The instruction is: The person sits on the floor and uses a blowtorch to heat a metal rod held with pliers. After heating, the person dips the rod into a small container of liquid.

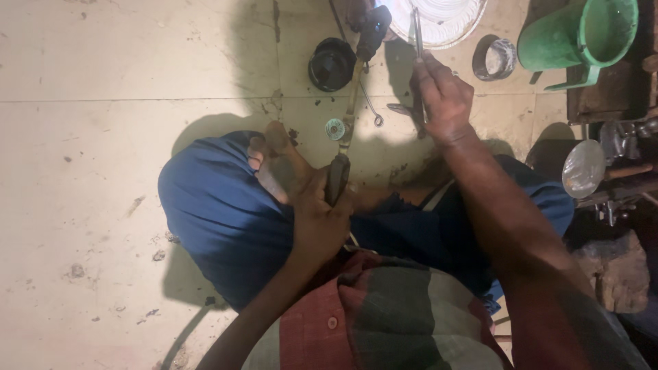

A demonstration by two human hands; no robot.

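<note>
— So, where do our fingers sit?

— Our left hand (321, 218) has its fingers closed around the dark handle of a long torch-like tool (349, 113). Its thin brass-coloured stem runs away from us over the floor (103, 137) to a dark head near the top edge, where a bright glare shows.

— And the other?

— Our right hand (442, 96) pinches a slim metal pair of tweezers (417, 34) between thumb and fingertips, held nearly upright, the tips pointing toward a pale round dish (445, 20) at the top of the view.

— What lies close to the tool?

— A small round teal piece (335, 129) lies just beside the stem, on its left. A black round lid (331, 64) rests further up, also on the left. A thin bent wire (372, 109) lies on the tiles between the stem and our right hand.

— Further out?

— A small metal tin (495, 58) stands right of the dish, and a green plastic jug (582, 34) beyond it in the corner. A shiny metal bowl (583, 168) sits among dark clutter at the right edge. Our bare foot (277, 161) rests just beside the left hand, against blue cloth (219, 212) over our legs.
</note>
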